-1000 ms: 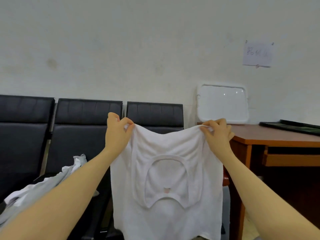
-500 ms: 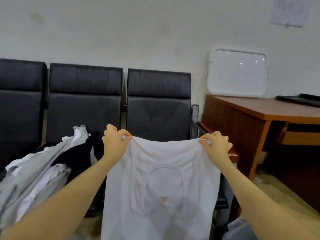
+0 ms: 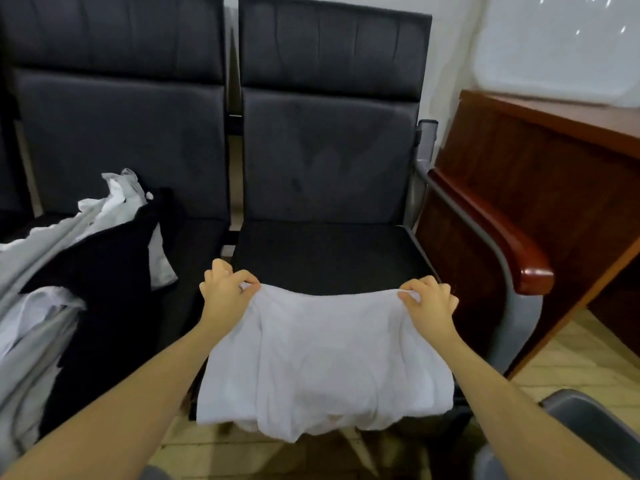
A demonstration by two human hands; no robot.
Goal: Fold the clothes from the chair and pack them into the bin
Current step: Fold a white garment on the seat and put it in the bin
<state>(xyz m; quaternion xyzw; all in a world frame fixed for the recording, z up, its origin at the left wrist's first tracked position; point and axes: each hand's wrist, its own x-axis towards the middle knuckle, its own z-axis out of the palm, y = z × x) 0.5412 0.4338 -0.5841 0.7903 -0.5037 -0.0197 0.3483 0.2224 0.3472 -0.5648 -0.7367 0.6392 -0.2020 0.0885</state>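
A white T-shirt (image 3: 322, 362) lies spread over the front edge of the black chair seat (image 3: 325, 251), its lower part hanging off toward the floor. My left hand (image 3: 223, 289) pinches its upper left corner and my right hand (image 3: 427, 301) pinches its upper right corner, stretching the top edge between them. A heap of grey, white and black clothes (image 3: 79, 271) covers the neighbouring seat at the left. At the bottom right, a grey rim (image 3: 585, 431) shows; I cannot tell whether it is the bin.
A wooden armrest (image 3: 502, 233) on a grey metal frame borders the seat on the right. Behind it stands a brown wooden desk (image 3: 554, 161) with a white tray (image 3: 561, 46) leaning on the wall. Tiled floor (image 3: 571, 358) shows below.
My hands have come down from chest height, laying the shirt onto the front of the chair seat. The view has tilted down toward the seat.
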